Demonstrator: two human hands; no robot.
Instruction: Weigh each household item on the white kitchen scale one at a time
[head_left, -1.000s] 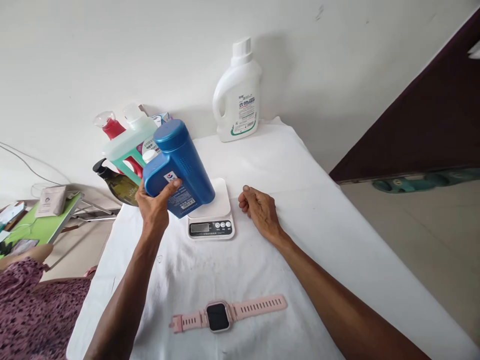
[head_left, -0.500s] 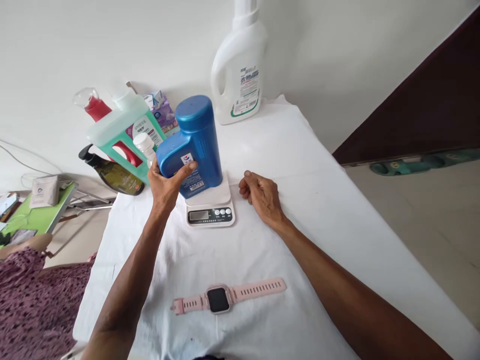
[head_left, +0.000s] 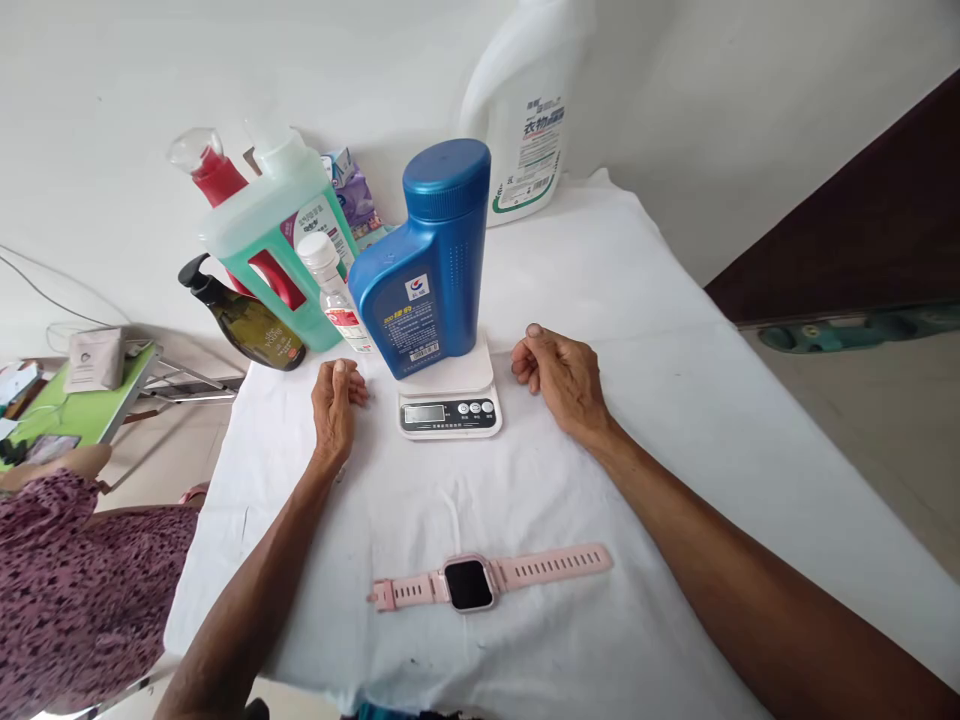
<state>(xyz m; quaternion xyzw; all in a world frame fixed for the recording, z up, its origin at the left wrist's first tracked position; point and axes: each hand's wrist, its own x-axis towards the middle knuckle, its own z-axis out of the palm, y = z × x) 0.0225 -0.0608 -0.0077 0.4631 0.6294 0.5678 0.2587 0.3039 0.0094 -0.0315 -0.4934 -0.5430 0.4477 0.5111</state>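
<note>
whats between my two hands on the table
In the head view, the white kitchen scale sits between the left hand and right hand, with the blue bottle standing upright on it.

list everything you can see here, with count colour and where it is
blue bottle: 1, blue, upright on the scale
scale: 1, white, mid table
watch: 1, pink strap, near table edge
white jug: 1, white, back by the wall
green jug: 1, pale green, back left
red spray bottle: 1, red, behind green jug
dark pump bottle: 1, olive, far left
small clear bottle: 1, white cap, left of blue bottle
table: 1, white cloth
left hand: on cloth left of scale, empty
right hand: loosely curled, right of scale
</note>
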